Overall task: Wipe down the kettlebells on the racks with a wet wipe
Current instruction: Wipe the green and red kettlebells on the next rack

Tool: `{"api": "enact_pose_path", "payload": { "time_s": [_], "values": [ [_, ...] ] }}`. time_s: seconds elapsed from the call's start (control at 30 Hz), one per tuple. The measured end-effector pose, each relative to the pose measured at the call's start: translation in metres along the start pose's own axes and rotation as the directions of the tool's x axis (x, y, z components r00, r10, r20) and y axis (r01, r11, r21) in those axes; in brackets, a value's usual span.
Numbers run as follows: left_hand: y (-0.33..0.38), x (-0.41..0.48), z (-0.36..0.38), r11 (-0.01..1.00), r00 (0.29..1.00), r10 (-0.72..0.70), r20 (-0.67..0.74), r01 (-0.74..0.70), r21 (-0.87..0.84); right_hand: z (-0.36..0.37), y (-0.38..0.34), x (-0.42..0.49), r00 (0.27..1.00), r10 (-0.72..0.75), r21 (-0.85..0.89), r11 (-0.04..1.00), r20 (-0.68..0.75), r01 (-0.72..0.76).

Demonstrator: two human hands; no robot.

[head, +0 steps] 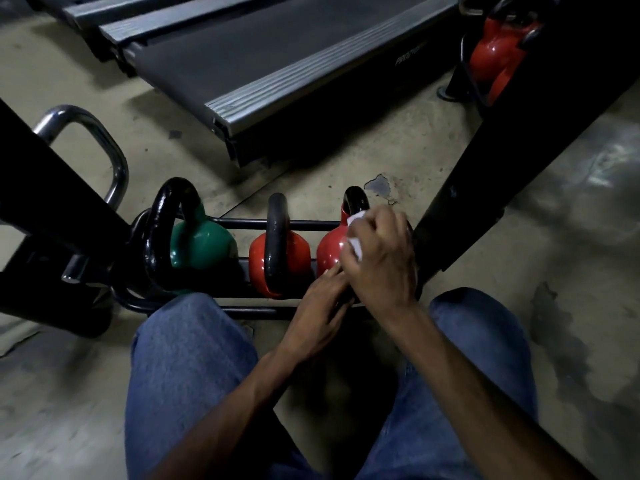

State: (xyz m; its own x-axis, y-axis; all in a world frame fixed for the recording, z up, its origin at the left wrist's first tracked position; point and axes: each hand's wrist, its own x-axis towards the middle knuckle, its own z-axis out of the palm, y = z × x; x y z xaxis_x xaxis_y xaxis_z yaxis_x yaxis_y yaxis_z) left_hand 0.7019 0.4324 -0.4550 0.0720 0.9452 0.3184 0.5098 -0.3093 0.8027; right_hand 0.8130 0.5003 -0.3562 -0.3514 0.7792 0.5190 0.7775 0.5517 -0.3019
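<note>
Kettlebell [329, 251] in work: the red one at the right end of the low rack [242, 222], centre of frame, next to the mid bell [298, 252], with the green bell [204, 244] further left. The right hand [381, 261] is curled round a bunched white wipe [355, 250] and presses it on the upper right side, just under the black handle [355, 199]. The left hand [322, 306] sits lower. Its fingers look fairly straight, tips on the lower front, holding nothing as far as shows. Likely step: wiping the body. To do it well, he should let the left hand steady it against rolling in the rack, spread the wipe flatter for more contact, and work from the handle down and round the back. The side toward the black post [450, 209] is tight, so he should watch his knuckles there. The handle probably needs its own pass, since that's where hands go.
</note>
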Motion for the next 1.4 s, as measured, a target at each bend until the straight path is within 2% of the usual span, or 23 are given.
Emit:
{"api": "enact_pose_path", "payload": {
  "time_s": [0.07, 0.17, 0.23, 0.3, 0.37, 0.4, 0.43, 0.5, 0.57, 0.63, 0.67, 0.7, 0.77, 0.8, 0.87, 0.93, 1.0, 1.1, 1.2, 1.23, 1.27, 1.33, 1.4],
  "values": [
    [0.000, -0.003, 0.000, 1.000, 1.000, -0.011, -0.007, 0.011, 0.004, -0.003, -0.001, -0.030, 1.000, -0.009, 0.008, 1.000, -0.011, 0.009],
    [0.003, -0.009, -0.001, 0.997, 0.999, -0.042, -0.010, 0.043, 0.061, -0.012, -0.002, -0.063, 0.955, 0.296, 0.362, 0.892, -0.015, -0.271],
    [0.005, -0.010, 0.000, 0.993, 0.999, -0.033, -0.006, 0.033, 0.111, -0.012, -0.002, -0.060, 0.842, 0.532, 0.588, 0.654, 0.090, -0.477],
    [0.005, -0.010, 0.000, 0.990, 0.999, -0.043, 0.001, 0.042, 0.135, -0.003, 0.008, -0.038, 0.649, 0.694, 0.718, 0.275, 0.312, -0.639],
    [0.004, -0.010, 0.000, 0.987, 0.998, -0.058, 0.011, 0.056, 0.150, 0.005, 0.023, -0.009, 0.491, 0.655, 0.698, -0.079, 0.575, -0.712],
    [0.003, -0.010, 0.000, 0.987, 0.999, -0.051, 0.016, 0.048, 0.153, 0.007, 0.028, 0.004, 0.450, 0.606, 0.666, -0.184, 0.656, -0.723],
    [0.003, -0.009, 0.001, 0.988, 0.999, -0.040, 0.017, 0.037, 0.150, 0.009, 0.031, 0.015, 0.436, 0.583, 0.644, -0.206, 0.686, -0.737],
    [0.003, -0.009, 0.001, 0.991, 1.000, -0.028, 0.005, 0.027, 0.135, 0.012, 0.031, 0.031, 0.494, 0.622, 0.678, -0.082, 0.608, -0.731],
    [0.001, -0.008, 0.002, 0.992, 1.000, -0.022, -0.014, 0.024, 0.124, 0.012, 0.023, 0.039, 0.648, 0.660, 0.699, 0.254, 0.380, -0.669],
    [0.000, -0.007, 0.002, 0.992, 0.999, -0.025, -0.023, 0.027, 0.127, 0.008, 0.010, 0.034, 0.865, 0.482, 0.495, 0.723, 0.140, -0.483],
    [0.000, -0.006, 0.002, 0.992, 0.999, -0.025, -0.024, 0.028, 0.125, 0.004, 0.002, 0.027, 0.938, 0.340, 0.326, 0.882, 0.060, -0.341],
    [0.000, -0.005, 0.002, 0.993, 0.999, -0.022, -0.025, 0.024, 0.116, 0.003, -0.003, 0.016, 0.977, 0.212, 0.178, 0.961, 0.010, -0.210],
    [0.001, -0.006, 0.001, 0.994, 0.999, -0.023, -0.026, 0.026, 0.102, -0.001, -0.006, -0.013, 0.997, 0.068, 0.054, 0.996, -0.041, -0.066],
    [0.002, -0.007, 0.001, 0.994, 0.999, -0.033, -0.025, 0.035, 0.108, -0.002, -0.004, -0.028, 0.995, 0.080, 0.089, 0.993, -0.056, -0.074],
    [0.001, -0.007, -0.001, 0.992, 0.999, -0.051, -0.014, 0.052, 0.118, -0.010, -0.002, -0.054, 0.966, 0.251, 0.305, 0.926, -0.060, -0.221],
    [-0.002, -0.006, -0.001, 0.990, 0.999, -0.053, -0.001, 0.053, 0.132, -0.015, -0.003, -0.064, 0.863, 0.505, 0.575, 0.695, 0.036, -0.431],
    [-0.001, -0.006, -0.001, 0.988, 0.999, -0.039, -0.007, 0.039, 0.146, -0.006, 0.002, -0.055, 0.697, 0.668, 0.722, 0.346, 0.259, -0.599],
    [0.000, -0.008, 0.000, 0.985, 0.998, -0.055, -0.026, 0.058, 0.165, 0.008, 0.017, -0.023, 0.530, 0.663, 0.698, 0.016, 0.529, -0.716],
    [-0.001, -0.007, 0.000, 0.988, 0.999, -0.030, -0.010, 0.031, 0.149, 0.011, 0.023, 0.005, 0.457, 0.627, 0.670, -0.144, 0.631, -0.729],
    [-0.001, -0.007, 0.000, 0.989, 1.000, -0.023, -0.011, 0.024, 0.145, 0.010, 0.020, 0.009, 0.468, 0.652, 0.685, -0.109, 0.596, -0.720],
    [-0.001, -0.007, -0.001, 0.990, 1.000, -0.019, -0.014, 0.021, 0.142, 0.010, 0.017, 0.012, 0.515, 0.693, 0.700, 0.020, 0.505, -0.714],
    [-0.002, -0.007, 0.000, 0.991, 1.000, -0.019, -0.014, 0.020, 0.136, 0.005, 0.007, 0.011, 0.701, 0.669, 0.640, 0.429, 0.248, -0.637],
    [-0.002, -0.006, 0.000, 0.992, 1.000, -0.020, -0.018, 0.022, 0.127, -0.002, -0.001, -0.002, 0.893, 0.449, 0.417, 0.804, 0.044, -0.424]
  ]
}}
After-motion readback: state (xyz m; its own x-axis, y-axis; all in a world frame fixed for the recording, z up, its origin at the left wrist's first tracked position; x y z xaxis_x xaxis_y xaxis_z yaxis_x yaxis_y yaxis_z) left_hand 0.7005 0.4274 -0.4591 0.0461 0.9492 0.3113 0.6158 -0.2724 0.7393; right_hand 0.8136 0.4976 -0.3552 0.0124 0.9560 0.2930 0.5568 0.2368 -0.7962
